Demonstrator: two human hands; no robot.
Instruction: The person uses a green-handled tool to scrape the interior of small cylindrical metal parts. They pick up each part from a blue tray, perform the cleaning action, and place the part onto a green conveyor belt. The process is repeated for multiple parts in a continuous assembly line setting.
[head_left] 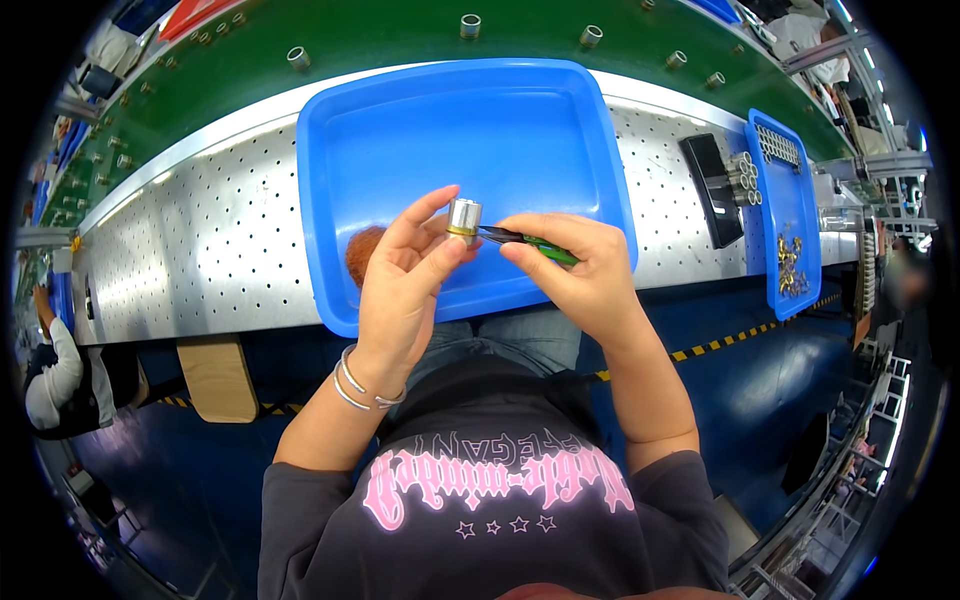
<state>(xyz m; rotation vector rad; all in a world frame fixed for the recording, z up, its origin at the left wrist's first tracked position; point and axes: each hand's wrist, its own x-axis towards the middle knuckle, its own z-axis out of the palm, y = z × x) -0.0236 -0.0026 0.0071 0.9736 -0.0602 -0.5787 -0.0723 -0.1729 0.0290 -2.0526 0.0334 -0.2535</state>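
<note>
Left hand (403, 268) grips a silver cylinder (464, 214), right hand (582, 272) a green-handled tool (553, 250) — shirt (500, 555) lettered pink.

On the perforated silver metal desk (215, 240), a large rectangular blue plastic tray (540, 160); above it, between left-hand fingers (440, 262), a short silver metal cylinder (465, 213), with a green-handled pointed tool (549, 248) just right. Farther right, a black rectangular box (712, 190), then a narrow blue tray (797, 222). Behind, a green belt (385, 42).
</note>
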